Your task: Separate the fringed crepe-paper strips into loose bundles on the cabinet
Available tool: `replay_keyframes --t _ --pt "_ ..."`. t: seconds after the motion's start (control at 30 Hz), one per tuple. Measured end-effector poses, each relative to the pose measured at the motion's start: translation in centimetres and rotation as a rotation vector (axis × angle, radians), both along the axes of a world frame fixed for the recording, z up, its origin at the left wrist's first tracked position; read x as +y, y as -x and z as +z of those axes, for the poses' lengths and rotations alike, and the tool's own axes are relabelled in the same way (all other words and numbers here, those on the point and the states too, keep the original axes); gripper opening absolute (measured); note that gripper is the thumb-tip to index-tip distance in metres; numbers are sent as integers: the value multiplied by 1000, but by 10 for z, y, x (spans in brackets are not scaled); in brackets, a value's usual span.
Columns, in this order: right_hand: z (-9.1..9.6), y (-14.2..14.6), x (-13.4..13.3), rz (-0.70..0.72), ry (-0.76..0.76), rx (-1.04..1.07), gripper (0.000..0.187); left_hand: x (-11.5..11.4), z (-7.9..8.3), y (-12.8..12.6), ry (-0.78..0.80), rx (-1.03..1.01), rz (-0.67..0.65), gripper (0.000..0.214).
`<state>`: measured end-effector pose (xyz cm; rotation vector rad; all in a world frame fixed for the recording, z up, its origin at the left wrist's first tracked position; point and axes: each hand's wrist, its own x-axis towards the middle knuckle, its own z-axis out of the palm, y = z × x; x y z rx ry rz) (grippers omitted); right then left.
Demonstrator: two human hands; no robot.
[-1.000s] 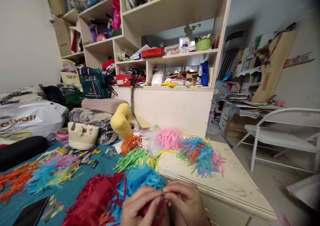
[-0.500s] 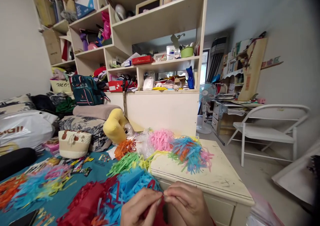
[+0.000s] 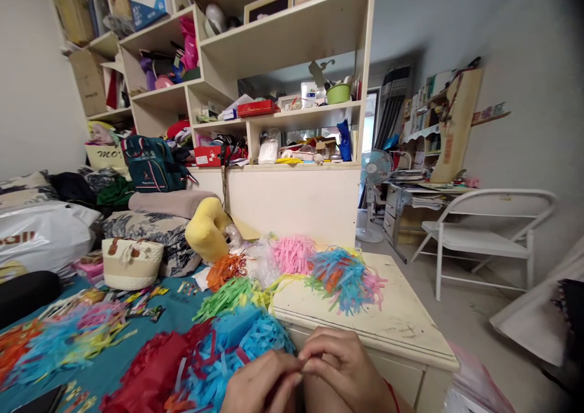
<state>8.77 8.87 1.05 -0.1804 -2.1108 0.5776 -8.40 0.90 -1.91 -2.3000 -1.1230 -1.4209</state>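
My left hand (image 3: 262, 381) and my right hand (image 3: 340, 364) meet at the bottom middle of the view. The fingers of both are closed in a pinch, tips together. Whatever lies between those tips is too small or hidden to make out. Just left of my left hand is a heap of blue fringed paper strips (image 3: 249, 334). Crumpled red paper (image 3: 146, 367) lies beside it on the teal sheet (image 3: 177, 309). A red cord (image 3: 391, 396) circles my right wrist.
On the cream cabinet (image 3: 392, 291) rest a pink fringed bunch (image 3: 294, 255) and a multicoloured one (image 3: 342, 279). Green strips (image 3: 223, 297) and orange strips (image 3: 227, 271) lie nearby. Further left are a woven bag (image 3: 132, 263), a yellow cushion (image 3: 205, 230) and a phone-like dark object (image 3: 39, 401).
The red material seen below and between my hands is no longer visible there. Both hands stay pinched together, with my right wrist showing more. The camera view has shifted slightly.
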Motion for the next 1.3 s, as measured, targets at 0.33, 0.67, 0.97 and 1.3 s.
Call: replay_keyframes --t 0.33,0.67,0.97,1.3 --pt "-10 -2 -9 -117 -101 -73 23 0 11 -4 -7 -3 28 13" --pt "-6 -2 2 83 426 -22 12 7 -2 -2 48 -57 -32 11" --pt "-6 1 1 78 643 38 4 7 1 -11 36 -62 -54 13" --pt "-12 -1 -4 9 559 47 5 11 0 -6 64 -52 -41 24"
